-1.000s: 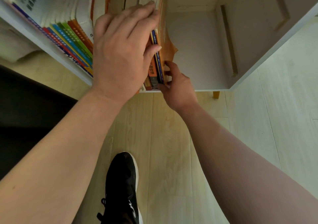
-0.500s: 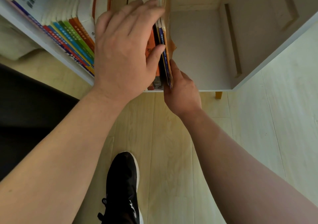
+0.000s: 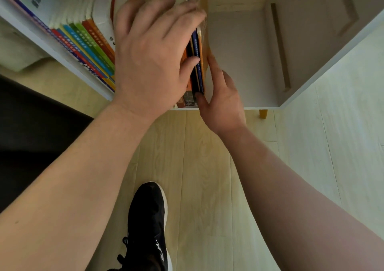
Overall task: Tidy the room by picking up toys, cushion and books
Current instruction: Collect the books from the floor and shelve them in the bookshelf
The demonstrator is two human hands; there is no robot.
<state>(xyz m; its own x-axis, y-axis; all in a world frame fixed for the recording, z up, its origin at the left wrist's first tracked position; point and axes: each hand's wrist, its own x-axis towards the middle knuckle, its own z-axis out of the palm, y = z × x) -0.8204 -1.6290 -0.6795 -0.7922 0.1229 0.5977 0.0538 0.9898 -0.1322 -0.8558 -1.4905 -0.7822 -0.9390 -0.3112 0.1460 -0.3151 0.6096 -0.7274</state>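
A row of books stands in a white bookcase [image 3: 259, 106]: colourful spines [image 3: 89, 48] on the left, then thin blue and orange books [image 3: 197, 50] at the row's right end. My left hand [image 3: 153, 58] lies flat over the tops of the end books, thumb against their spines. My right hand [image 3: 223, 98] presses with straight fingers on the outer cover of the last orange book, thumb at the spines' lower end. The books under my left hand are hidden.
The bookcase stands on a wooden leg [image 3: 263, 113] over a pale wood floor [image 3: 203, 166]. My black shoe [image 3: 147, 218] is on the floor below the hands. A dark surface [image 3: 31, 135] fills the left side, and a pale soft object [image 3: 18, 52] lies beyond it.
The orange book that leaned out to the right now stands against the row. My right hand has moved from the books' lower corner to lie flat along the cover. My left hand stays on top.
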